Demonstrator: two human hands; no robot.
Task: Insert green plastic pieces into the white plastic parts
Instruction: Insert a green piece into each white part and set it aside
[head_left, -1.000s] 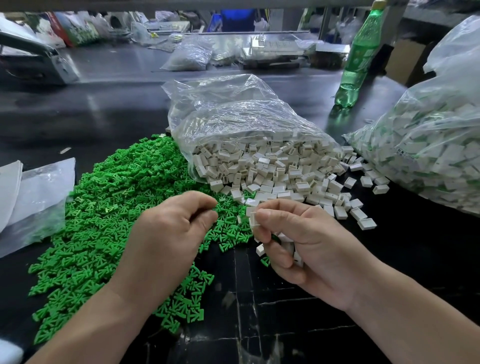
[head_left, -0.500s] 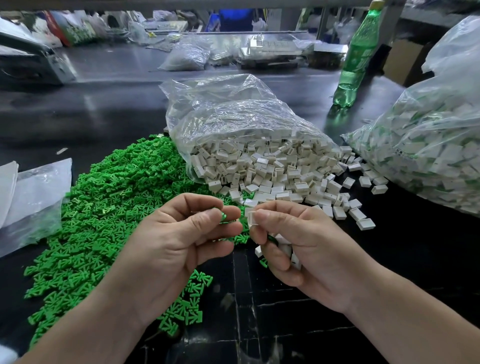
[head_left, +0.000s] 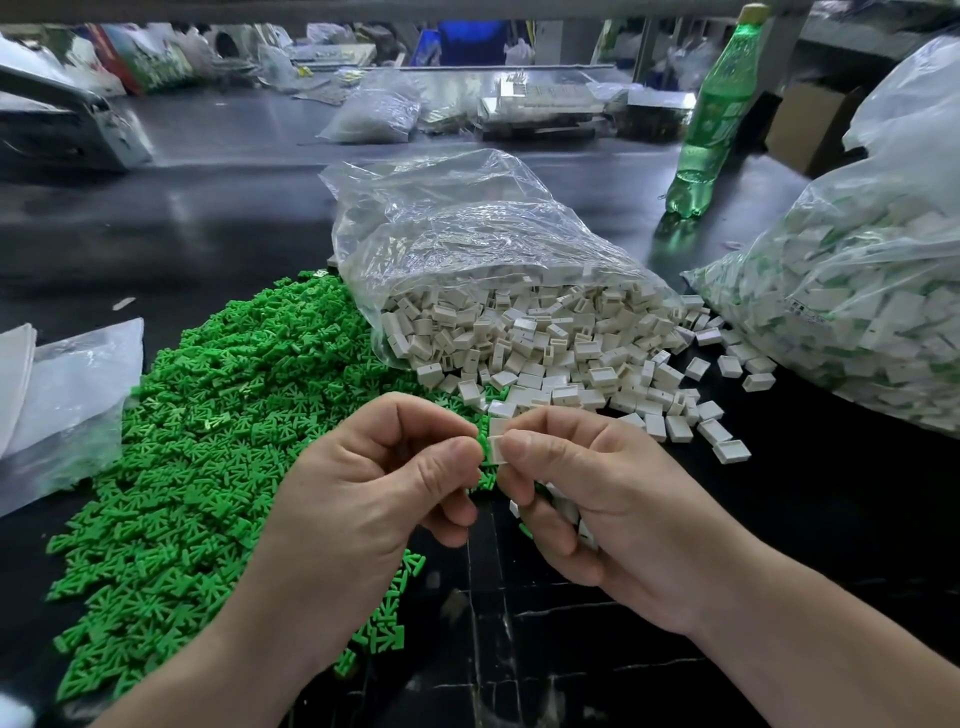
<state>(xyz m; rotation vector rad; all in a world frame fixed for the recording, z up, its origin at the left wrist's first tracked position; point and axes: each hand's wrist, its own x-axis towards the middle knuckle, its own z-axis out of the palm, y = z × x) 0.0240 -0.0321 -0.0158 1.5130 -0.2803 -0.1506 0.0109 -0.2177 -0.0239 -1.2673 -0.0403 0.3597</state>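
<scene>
Both hands meet over the dark worktop (head_left: 831, 519), beside the green pile (head_left: 218, 441). The right hand (head_left: 613, 509) pinches a white part (head_left: 497, 448) between thumb and forefinger, with spares tucked under its curled fingers. The left hand (head_left: 374, 499) has its grip closed on a green piece (head_left: 482, 446), only a sliver showing against the white part. Both look light, stiff and easily fumbled, so they are best held by their flat sides, leaving the opening free.

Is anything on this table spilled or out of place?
Yes: white plastic parts spill from the open clear bag onto the black table, some scattered to the right. The green pieces lie loose in a heap.
</scene>
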